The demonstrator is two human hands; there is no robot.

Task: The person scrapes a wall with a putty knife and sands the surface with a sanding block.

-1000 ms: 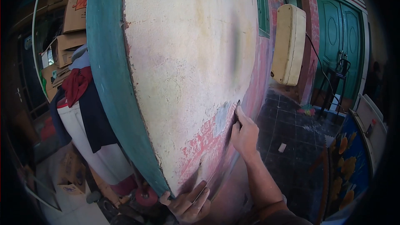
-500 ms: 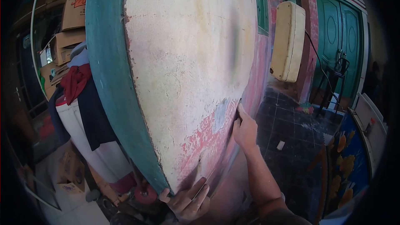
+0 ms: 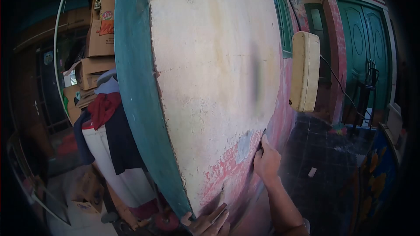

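Low at the front edge of the wall, my right hand is closed in a pinch against the surface. A small dark tip shows beyond its fingertips; the rest of what it grips is hidden. At the bottom edge of the view, my left hand is partly cut off. Its fingers are bent against the wall's lower part, one of them beside the teal frame. What they close on, if anything, I cannot make out. Between the hands is a patch of worn pink paint with a grey spot above.
A cream box-shaped object hangs at right, with a cable. Beyond it are a green double door and dark floor tiles with a small pale block. At left, clothes drape over a white container, near stacked cartons.
My view has tilted up and turned slightly left, so everything sits lower and further right. Both hands stay at nearly the same places on the wall.
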